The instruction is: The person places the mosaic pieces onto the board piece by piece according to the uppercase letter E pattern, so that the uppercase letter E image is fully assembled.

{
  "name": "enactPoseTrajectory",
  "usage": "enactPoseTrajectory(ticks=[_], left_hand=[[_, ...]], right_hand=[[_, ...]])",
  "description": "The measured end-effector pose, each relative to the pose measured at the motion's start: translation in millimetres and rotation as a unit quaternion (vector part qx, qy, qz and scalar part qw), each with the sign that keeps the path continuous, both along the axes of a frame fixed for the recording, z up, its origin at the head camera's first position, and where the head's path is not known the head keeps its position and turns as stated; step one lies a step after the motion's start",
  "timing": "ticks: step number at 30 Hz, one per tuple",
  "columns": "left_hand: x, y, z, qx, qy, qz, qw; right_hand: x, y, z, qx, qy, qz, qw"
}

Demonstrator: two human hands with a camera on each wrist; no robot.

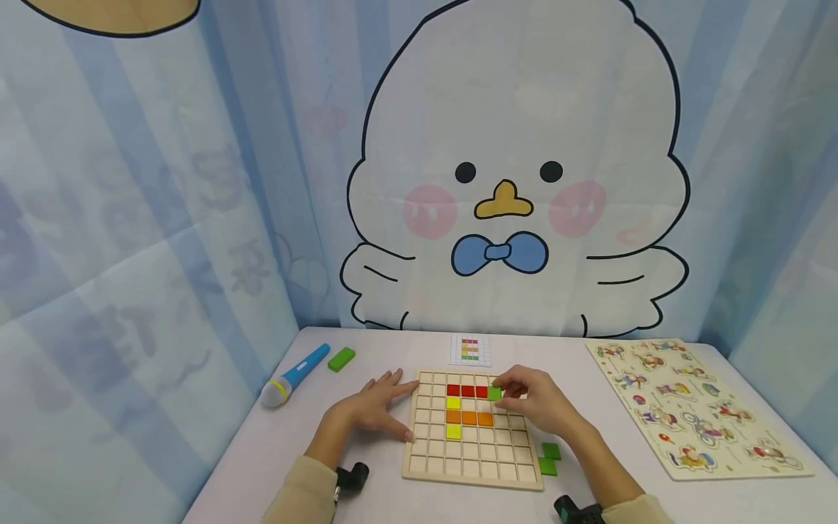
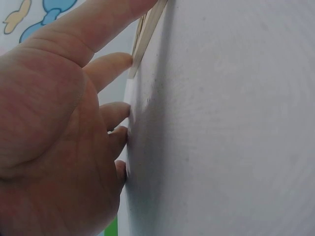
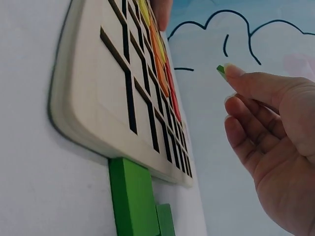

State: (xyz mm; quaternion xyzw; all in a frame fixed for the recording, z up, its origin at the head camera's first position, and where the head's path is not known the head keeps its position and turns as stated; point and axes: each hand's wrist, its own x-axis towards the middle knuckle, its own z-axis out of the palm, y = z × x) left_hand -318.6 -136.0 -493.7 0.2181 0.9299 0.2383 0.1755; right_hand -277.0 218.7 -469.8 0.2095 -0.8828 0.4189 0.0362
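Observation:
A wooden grid board lies on the table, with three red tiles in one row and three orange tiles lower down. A yellow tile sits under the orange row, and another yellow one lies between red and orange. My right hand pinches a green tile between thumb and finger; in the right wrist view it is held up off the board. With fingers spread, my left hand rests on the table at the board's left edge, thumb and index finger touching it.
Loose green tiles lie against the board's right side. A small pattern card is behind the board. A toy microphone and a green block lie at left; a picture puzzle board is at right.

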Motion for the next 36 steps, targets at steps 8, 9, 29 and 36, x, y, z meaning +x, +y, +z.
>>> enactPoseTrajectory(ticks=[8, 9, 29, 36], left_hand=[[0.8, 0.7, 1.9, 0.001, 0.001, -0.003, 1.0], [1.1, 0.6, 1.9, 0.001, 0.0, -0.002, 1.0], [1.2, 0.1, 1.3, -0.004, 0.003, -0.004, 1.0], [0.9, 0.4, 1.9, -0.007, 0.001, -0.004, 1.0]], right_hand=[[2.2, -19.2, -0.8, 0.016, -0.003, 0.052, 0.9985], [2.7, -21.2, -0.6, 0.017, -0.005, 0.057, 0.9982], [12.6, -53.6, -6.2, 0.043, -0.029, 0.14, 0.9888], [15.7, -59.8, -8.5, 0.05, -0.053, 0.167, 0.9832]])
